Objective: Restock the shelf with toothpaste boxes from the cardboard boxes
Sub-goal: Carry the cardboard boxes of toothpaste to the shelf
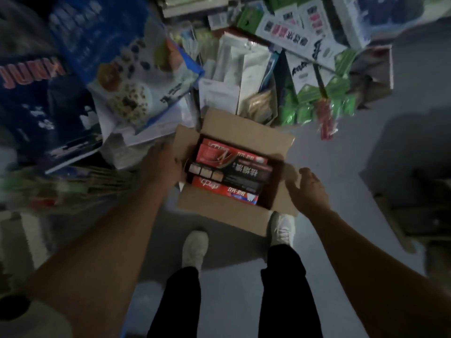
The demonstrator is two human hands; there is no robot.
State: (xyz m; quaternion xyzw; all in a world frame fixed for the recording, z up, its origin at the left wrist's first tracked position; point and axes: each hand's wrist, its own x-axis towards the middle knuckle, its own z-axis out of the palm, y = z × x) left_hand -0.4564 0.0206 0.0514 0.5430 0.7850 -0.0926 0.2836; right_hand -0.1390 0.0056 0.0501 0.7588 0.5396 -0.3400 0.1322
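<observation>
**Open carton of toothpaste held above the floor**

A grey floor [244,301] fills the lower part of the dim, blurred view, and a jumble of packaged goods is piled along its far edge. Among them a large blue cereal bag [117,62] is seen at the far left, with white-and-black cartons [297,32] and green packets [324,93] towards the far right corner.

An open cardboard box [227,211] is held in the middle of the view, above the floor and over the person's white shoes [194,250]. Its four flaps are folded outward. Inside it, toothpaste boxes [229,172] are laid flat side by side: a red one at the far side, a black one in the middle, and a red one at the near side.

The box's left side is gripped by the left hand [163,164], whose fingers are hidden behind the left flap. The right hand [307,189] is spread against the right flap with fingers relaxed and thumb apart; whether it clasps the flap cannot be told. Both forearms are bare, and black trousers [283,289] are seen below.
</observation>
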